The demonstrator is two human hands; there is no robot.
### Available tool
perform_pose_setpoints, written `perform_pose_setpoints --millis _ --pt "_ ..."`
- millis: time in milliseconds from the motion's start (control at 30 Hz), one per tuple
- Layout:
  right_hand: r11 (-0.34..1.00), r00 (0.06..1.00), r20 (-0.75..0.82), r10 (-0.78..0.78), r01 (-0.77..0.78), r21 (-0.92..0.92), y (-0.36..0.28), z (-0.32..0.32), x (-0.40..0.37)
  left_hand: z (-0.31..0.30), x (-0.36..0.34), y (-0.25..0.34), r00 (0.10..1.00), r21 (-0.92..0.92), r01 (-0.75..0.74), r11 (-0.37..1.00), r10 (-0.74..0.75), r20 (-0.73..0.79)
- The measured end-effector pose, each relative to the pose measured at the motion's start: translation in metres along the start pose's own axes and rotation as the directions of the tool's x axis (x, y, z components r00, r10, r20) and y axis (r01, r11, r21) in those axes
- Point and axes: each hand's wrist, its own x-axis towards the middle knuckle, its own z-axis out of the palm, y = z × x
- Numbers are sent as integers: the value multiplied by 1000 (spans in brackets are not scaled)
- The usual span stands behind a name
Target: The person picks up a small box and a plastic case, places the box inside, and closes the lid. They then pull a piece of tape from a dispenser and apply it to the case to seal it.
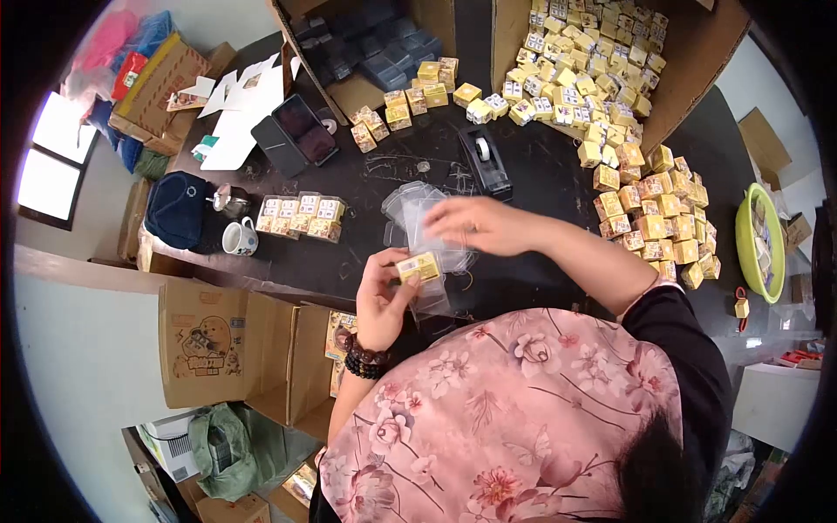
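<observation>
My left hand (384, 292) is closed around a small yellow box (419, 267), thumb on its front face, above the near edge of the black table. My right hand (484, 225) is over a pile of clear plastic pieces (408, 202), its fingers stretched out and slightly blurred. Whether its fingertips touch the plastic I cannot tell. More clear plastic lies under and beside the yellow box.
A black tape dispenser (486, 161) stands beyond my right hand. Small boxes (301, 216) sit in rows at left, near a white mug (240, 237). Many yellow boxes (658, 213) lie at right, below an open carton (697, 74). A phone (305, 129) stands at the back left.
</observation>
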Motion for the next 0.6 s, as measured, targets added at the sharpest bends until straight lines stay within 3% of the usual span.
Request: perform_pose_setpoints --millis 33,67,100,133,200,300,367,467,500,600 --pt "991 992 -121 -24 8 -132 20 -12 6 -2 -1 -4 995 -190 49 981 -66 -80" --pt "968 963 -260 73 -131 -214 29 -35 14 -12 -3 -15 983 -213 37 976 -74 -168" --pt "908 876 -405 260 -365 -206 46 -57 24 -18 -6 -13 968 -348 54 936 -134 -212" --pt "858 827 -518 216 -414 -304 82 -77 30 -26 -12 -14 955 -435 85 896 -198 -220" --pt "786 791 -597 135 -452 -422 144 -110 47 -38 -22 -14 931 -546 123 829 -288 -227" --pt "770 770 -625 128 -475 -427 173 -142 90 -50 -43 -21 895 -567 132 813 -344 -286" --pt "789 746 -635 202 -508 -346 195 -157 127 -54 -51 -23 876 -593 104 798 -356 -325" --pt "661 672 -673 309 -660 -356 218 -174 171 -70 -59 -34 858 -584 67 809 -346 -380" --pt "613 695 -641 327 -672 -416 255 -188 184 -67 -58 -21 849 -589 82 804 -365 -382" --pt "527 679 -525 513 -732 -431 268 -200 204 -85 -61 -22 826 -589 124 799 -412 -385"
